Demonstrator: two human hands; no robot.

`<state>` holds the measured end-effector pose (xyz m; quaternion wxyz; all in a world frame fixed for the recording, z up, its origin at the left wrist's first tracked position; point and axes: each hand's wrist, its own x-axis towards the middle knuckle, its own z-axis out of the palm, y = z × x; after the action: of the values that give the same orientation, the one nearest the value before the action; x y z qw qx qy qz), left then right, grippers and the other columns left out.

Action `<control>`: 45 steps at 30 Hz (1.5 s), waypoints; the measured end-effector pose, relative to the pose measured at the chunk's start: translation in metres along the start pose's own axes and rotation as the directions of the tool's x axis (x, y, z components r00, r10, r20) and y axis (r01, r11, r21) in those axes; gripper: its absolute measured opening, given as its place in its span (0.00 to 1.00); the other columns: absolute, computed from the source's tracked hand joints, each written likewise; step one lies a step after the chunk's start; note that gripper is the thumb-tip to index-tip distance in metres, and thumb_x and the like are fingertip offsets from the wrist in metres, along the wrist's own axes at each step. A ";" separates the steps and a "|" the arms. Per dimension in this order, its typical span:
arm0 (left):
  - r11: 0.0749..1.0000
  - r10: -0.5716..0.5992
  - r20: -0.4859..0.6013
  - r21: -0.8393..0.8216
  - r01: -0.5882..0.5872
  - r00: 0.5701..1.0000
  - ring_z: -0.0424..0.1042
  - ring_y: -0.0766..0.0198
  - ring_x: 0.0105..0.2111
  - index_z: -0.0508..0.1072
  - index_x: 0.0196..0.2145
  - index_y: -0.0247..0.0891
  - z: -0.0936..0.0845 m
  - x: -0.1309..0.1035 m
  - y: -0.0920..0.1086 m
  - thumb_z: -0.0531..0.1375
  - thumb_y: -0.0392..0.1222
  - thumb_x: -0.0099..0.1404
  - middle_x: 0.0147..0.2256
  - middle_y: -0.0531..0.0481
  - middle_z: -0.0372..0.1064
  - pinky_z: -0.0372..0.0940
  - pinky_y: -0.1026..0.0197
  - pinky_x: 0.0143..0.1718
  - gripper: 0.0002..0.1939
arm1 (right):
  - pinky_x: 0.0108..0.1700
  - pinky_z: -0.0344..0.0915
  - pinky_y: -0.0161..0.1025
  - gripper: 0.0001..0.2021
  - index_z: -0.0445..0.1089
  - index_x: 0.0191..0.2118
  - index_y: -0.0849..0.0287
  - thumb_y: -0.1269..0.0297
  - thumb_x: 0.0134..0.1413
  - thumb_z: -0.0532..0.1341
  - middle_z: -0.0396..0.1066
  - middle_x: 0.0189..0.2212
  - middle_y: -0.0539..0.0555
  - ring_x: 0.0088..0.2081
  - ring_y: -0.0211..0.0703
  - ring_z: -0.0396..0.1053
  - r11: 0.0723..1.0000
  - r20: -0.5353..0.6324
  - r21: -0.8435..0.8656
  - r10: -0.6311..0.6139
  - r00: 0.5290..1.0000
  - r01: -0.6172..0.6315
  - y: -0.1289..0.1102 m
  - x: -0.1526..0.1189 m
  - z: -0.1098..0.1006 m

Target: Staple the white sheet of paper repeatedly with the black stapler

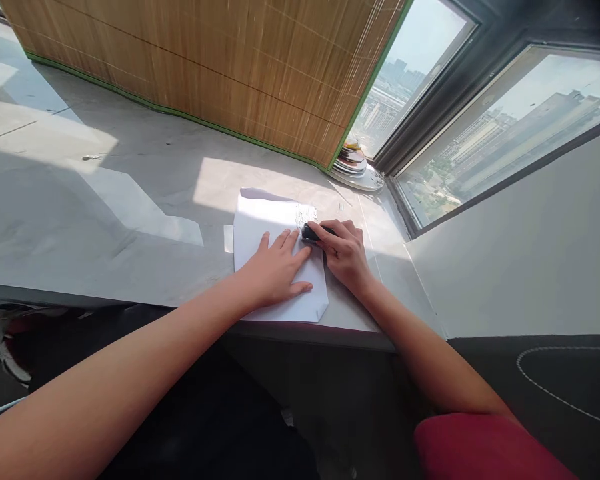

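Observation:
A white sheet of paper [260,220], possibly more than one sheet, lies on the grey ledge with its lower right corner bent. My left hand [279,270] rests flat on it, fingers spread. At the paper's right edge, my right hand [346,250] is closed around a small black stapler [310,231], with fingers covering much of it. The stapler's front end sits over the paper, close to my left fingertips. Just above it, a cluster of small dark staple-like marks [307,214] shows on the paper.
A bamboo mat [205,60] with green edging stands along the back of the ledge [130,260]. Stacked plates or discs [353,167] sit by the window corner. A small strip [341,207] lies right of the paper. A white wall [520,253] bounds the right side.

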<state>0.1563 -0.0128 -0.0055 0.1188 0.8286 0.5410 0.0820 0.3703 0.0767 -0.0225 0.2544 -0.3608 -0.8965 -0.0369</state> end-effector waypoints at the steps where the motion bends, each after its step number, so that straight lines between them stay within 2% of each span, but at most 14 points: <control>1: 1.000 0.000 -0.003 -0.003 0.000 1.000 0.46 0.33 0.78 0.64 0.73 0.39 0.000 0.000 0.000 0.63 0.61 0.74 0.79 0.28 0.45 0.47 0.26 0.74 0.38 | 0.53 0.62 0.53 0.26 0.70 0.71 0.37 0.69 0.75 0.57 0.78 0.53 0.54 0.51 0.54 0.68 1.000 0.013 -0.019 -0.004 1.000 0.004 -0.001 0.000 -0.001; 5: 1.000 0.007 -0.022 -0.002 -0.007 1.000 0.47 0.33 0.78 0.66 0.71 0.39 0.003 0.001 -0.002 0.63 0.60 0.74 0.78 0.29 0.46 0.47 0.26 0.73 0.37 | 0.53 0.59 0.53 0.28 0.69 0.71 0.38 0.71 0.73 0.57 0.77 0.56 0.55 0.53 0.55 0.67 0.995 0.055 -0.088 -0.034 0.998 0.039 -0.005 0.001 -0.003; 10: 1.000 0.009 -0.026 0.012 -0.008 1.000 0.47 0.33 0.78 0.66 0.72 0.39 0.005 0.002 -0.004 0.63 0.61 0.74 0.78 0.29 0.47 0.47 0.25 0.73 0.37 | 0.55 0.58 0.53 0.28 0.73 0.68 0.40 0.75 0.71 0.59 0.77 0.56 0.55 0.54 0.55 0.67 0.986 0.094 -0.148 -0.064 0.993 0.078 -0.008 0.003 -0.002; 18: 0.999 -0.005 -0.017 0.049 0.006 1.000 0.48 0.34 0.78 0.63 0.74 0.42 0.002 0.000 -0.002 0.62 0.61 0.74 0.78 0.30 0.47 0.48 0.26 0.74 0.38 | 0.53 0.67 0.53 0.24 0.75 0.67 0.40 0.68 0.73 0.58 0.78 0.52 0.54 0.50 0.53 0.70 0.991 -0.107 0.088 0.109 0.988 -0.100 0.004 0.000 0.005; 23: 0.997 -0.020 0.018 0.071 0.019 1.000 0.47 0.35 0.78 0.60 0.76 0.39 0.003 0.000 -0.005 0.59 0.64 0.75 0.79 0.30 0.45 0.45 0.27 0.75 0.41 | 0.56 0.70 0.56 0.25 0.76 0.66 0.43 0.71 0.70 0.58 0.78 0.51 0.56 0.50 0.55 0.71 0.974 -0.161 0.130 0.203 0.966 -0.183 0.017 0.001 0.005; 27: 0.998 -0.033 0.003 0.057 0.032 0.999 0.48 0.37 0.78 0.58 0.77 0.38 0.007 0.002 -0.010 0.57 0.65 0.76 0.79 0.33 0.47 0.45 0.30 0.76 0.42 | 0.58 0.70 0.58 0.25 0.75 0.66 0.46 0.70 0.68 0.59 0.78 0.49 0.57 0.49 0.56 0.73 0.958 -0.193 0.131 0.277 0.941 -0.255 0.026 0.002 0.003; 29: 0.998 -0.042 -0.011 0.053 0.042 0.999 0.49 0.38 0.78 0.59 0.77 0.37 0.007 0.004 -0.012 0.55 0.64 0.77 0.78 0.34 0.49 0.45 0.31 0.76 0.41 | 0.58 0.71 0.58 0.26 0.73 0.68 0.47 0.68 0.66 0.62 0.78 0.50 0.58 0.50 0.56 0.73 0.957 -0.170 0.139 0.277 0.946 -0.256 0.029 0.002 0.001; 33: 0.997 -0.029 -0.043 0.070 0.032 0.999 0.52 0.38 0.76 0.62 0.75 0.37 0.006 0.006 -0.014 0.54 0.61 0.79 0.77 0.33 0.52 0.47 0.31 0.74 0.37 | 0.55 0.73 0.53 0.37 0.64 0.75 0.49 0.66 0.60 0.67 0.77 0.52 0.59 0.52 0.57 0.75 0.964 -0.021 0.148 0.226 0.974 -0.221 0.035 0.003 -0.005; 36: 0.997 -0.028 -0.051 0.072 0.032 0.998 0.54 0.39 0.76 0.63 0.75 0.37 0.004 0.007 -0.015 0.53 0.58 0.80 0.77 0.33 0.54 0.49 0.32 0.74 0.34 | 0.54 0.73 0.52 0.38 0.63 0.75 0.47 0.65 0.60 0.67 0.79 0.50 0.57 0.50 0.58 0.76 0.960 0.042 0.135 0.242 0.969 -0.245 0.040 0.004 -0.007; 39: 0.997 -0.031 -0.050 0.072 0.035 0.998 0.55 0.40 0.75 0.63 0.74 0.38 0.005 0.007 -0.017 0.51 0.54 0.81 0.77 0.34 0.54 0.50 0.33 0.73 0.31 | 0.54 0.73 0.53 0.35 0.66 0.73 0.49 0.64 0.61 0.66 0.79 0.49 0.58 0.49 0.59 0.77 0.939 -0.019 0.112 0.330 0.944 -0.326 0.043 0.005 -0.008; 42: 0.998 -0.019 -0.068 0.052 0.023 0.998 0.56 0.40 0.75 0.64 0.73 0.36 0.007 0.008 -0.018 0.51 0.52 0.81 0.76 0.33 0.55 0.52 0.31 0.72 0.29 | 0.54 0.73 0.55 0.32 0.67 0.73 0.54 0.64 0.63 0.63 0.79 0.49 0.61 0.49 0.60 0.76 0.898 -0.164 0.101 0.440 0.883 -0.429 0.039 0.007 -0.014; 44: 1.000 -0.019 -0.148 -0.008 0.018 0.989 0.61 0.40 0.72 0.66 0.70 0.36 0.004 0.008 -0.021 0.52 0.49 0.81 0.73 0.33 0.59 0.57 0.33 0.69 0.26 | 0.55 0.73 0.55 0.33 0.65 0.74 0.57 0.63 0.65 0.62 0.78 0.51 0.63 0.52 0.61 0.76 0.883 -0.242 0.129 0.469 0.849 -0.451 0.027 0.012 -0.020; 45: 0.998 -0.043 -0.237 -0.058 0.030 0.971 0.65 0.41 0.68 0.68 0.68 0.37 0.002 0.009 -0.023 0.52 0.46 0.81 0.71 0.33 0.63 0.61 0.36 0.66 0.23 | 0.56 0.73 0.55 0.33 0.63 0.75 0.57 0.63 0.66 0.62 0.78 0.53 0.64 0.53 0.61 0.76 0.886 -0.252 0.153 0.463 0.850 -0.437 0.018 0.016 -0.021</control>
<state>0.1403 0.0038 -0.0134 0.0768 0.7993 0.5639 0.1930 0.3817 0.0944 0.0009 0.3968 -0.5398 -0.7422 0.0133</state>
